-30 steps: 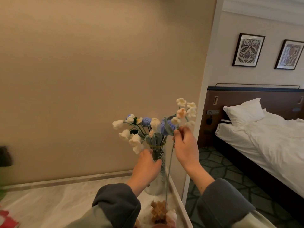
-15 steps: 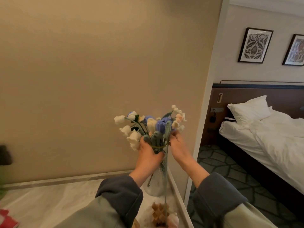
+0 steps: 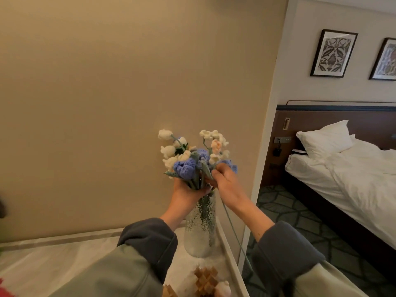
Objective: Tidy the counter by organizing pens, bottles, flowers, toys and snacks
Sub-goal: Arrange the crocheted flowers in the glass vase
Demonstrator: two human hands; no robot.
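Fans the crochet flowers (image 3: pixel 188 155) wider than half a second ago.
Grips the bunched stems at the mouth of the vase (image 3: pixel 200 230) with the left hand (image 3: pixel 186 191); pinches one loose stem (image 3: pixel 230 224) with the right hand (image 3: pixel 226 181), outside the vase, slanting down right. Leaves the vase at the far right edge of the marble counter (image 3: pixel 64 264), by a wooden puzzle (image 3: pixel 205 279).

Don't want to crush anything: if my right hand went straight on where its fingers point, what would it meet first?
Likely the bunch of blue and white crocheted flowers, just up-left of the right hand; depth is unclear.
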